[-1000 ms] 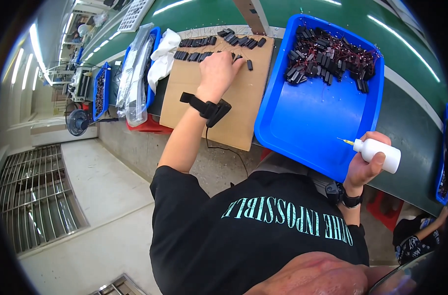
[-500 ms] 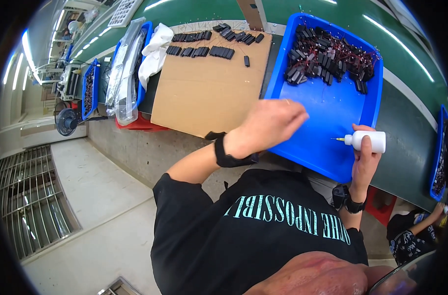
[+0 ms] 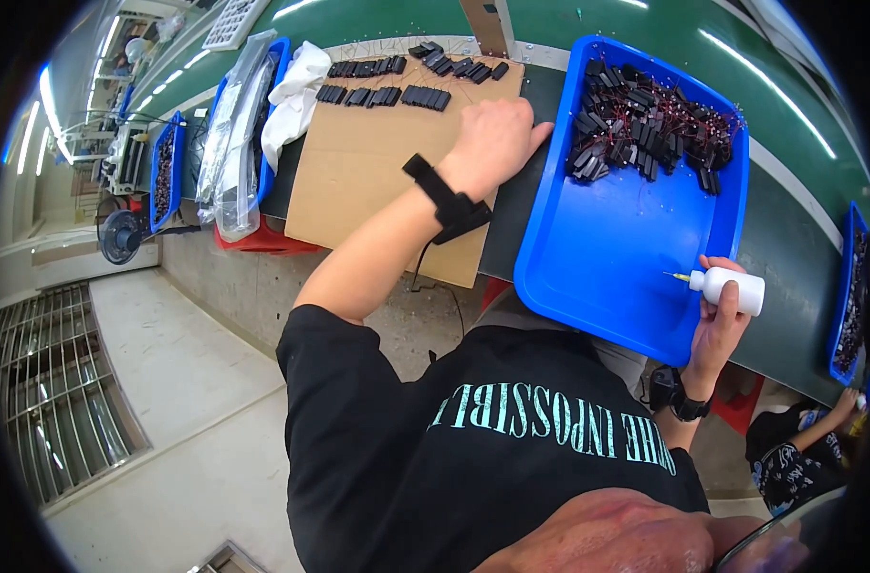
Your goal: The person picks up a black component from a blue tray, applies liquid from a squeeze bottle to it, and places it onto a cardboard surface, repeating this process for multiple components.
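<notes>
My left hand (image 3: 497,143), back upward with a black strap at the wrist, is over the right part of a brown cardboard sheet (image 3: 377,191). Its thumb points right toward the tray, and the other fingers curl under, closed; whatever is beneath them is hidden. Small black blocks (image 3: 425,98) with thin wires lie in two rows along the cardboard's far side. My right hand (image 3: 721,325) is closed around a white squeeze bottle (image 3: 735,291) with a needle tip pointing left. Behind that hand, a blue tray (image 3: 616,248) holds a heap of black blocks with red wires (image 3: 645,129).
Left of the cardboard are a white cloth (image 3: 296,91) and clear plastic bags (image 3: 239,143) over another blue tray. A fan (image 3: 121,237) stands farther left. At the right edge another filled tray (image 3: 850,296) sits near a co-worker's arm (image 3: 821,435). A post (image 3: 490,29) rises behind the cardboard.
My left hand has moved from over the blue tray's left edge up and left, onto the cardboard, covering where a lone block lay. My right hand, still holding the bottle, has shifted slightly down and right.
</notes>
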A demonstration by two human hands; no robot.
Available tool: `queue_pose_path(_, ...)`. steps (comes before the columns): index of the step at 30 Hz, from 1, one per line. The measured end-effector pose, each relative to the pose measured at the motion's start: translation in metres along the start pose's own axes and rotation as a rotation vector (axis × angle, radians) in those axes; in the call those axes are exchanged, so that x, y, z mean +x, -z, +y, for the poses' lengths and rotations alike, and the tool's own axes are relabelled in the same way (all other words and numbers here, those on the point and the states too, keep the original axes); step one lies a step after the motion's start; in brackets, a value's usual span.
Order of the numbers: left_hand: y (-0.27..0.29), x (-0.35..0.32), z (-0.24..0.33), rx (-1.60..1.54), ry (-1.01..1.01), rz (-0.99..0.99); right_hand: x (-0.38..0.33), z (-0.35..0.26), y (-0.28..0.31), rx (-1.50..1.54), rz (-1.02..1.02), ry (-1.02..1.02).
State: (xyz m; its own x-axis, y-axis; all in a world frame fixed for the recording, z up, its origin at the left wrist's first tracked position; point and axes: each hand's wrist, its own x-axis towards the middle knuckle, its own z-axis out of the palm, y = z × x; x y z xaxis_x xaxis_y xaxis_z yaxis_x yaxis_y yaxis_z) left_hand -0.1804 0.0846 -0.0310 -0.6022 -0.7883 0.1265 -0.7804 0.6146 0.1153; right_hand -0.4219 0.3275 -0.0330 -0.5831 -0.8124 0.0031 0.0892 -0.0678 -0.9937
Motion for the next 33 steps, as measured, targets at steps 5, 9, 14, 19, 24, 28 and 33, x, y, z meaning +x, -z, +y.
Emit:
queue_pose_path(5, -0.004, 0.001, 0.002, 0.009, -0.034, 0.007, -0.002, -0.002, -0.001, 0.006, -0.008, -0.003)
queue_pose_path(9, 0.005, -0.017, 0.0, 0.063, 0.112, 0.079, -0.002, -0.002, 0.004, -0.015, -0.032, -0.015)
queue_pose_path(14, 0.014, -0.015, -0.026, 0.177, 0.22, 0.11, -0.001, -0.007, -0.005, 0.003, 0.011, -0.001)
queue_pose_path(19, 0.018, -0.016, -0.045, 0.177, 0.202, 0.129, -0.003, -0.009, 0.0, -0.01, -0.05, -0.019)
queue_pose_path(24, 0.041, 0.002, -0.085, 0.084, 0.126, 0.184, -0.002, -0.01, 0.0, -0.045, -0.06, -0.032)
queue_pose_path(28, 0.049, 0.053, -0.145, 0.069, -0.048, 0.163, -0.004, -0.013, -0.007, -0.106, -0.014, -0.015)
queue_pose_path(33, 0.033, 0.084, -0.182, 0.101, -0.261, -0.105, -0.005, -0.013, -0.008, -0.171, 0.005, 0.017)
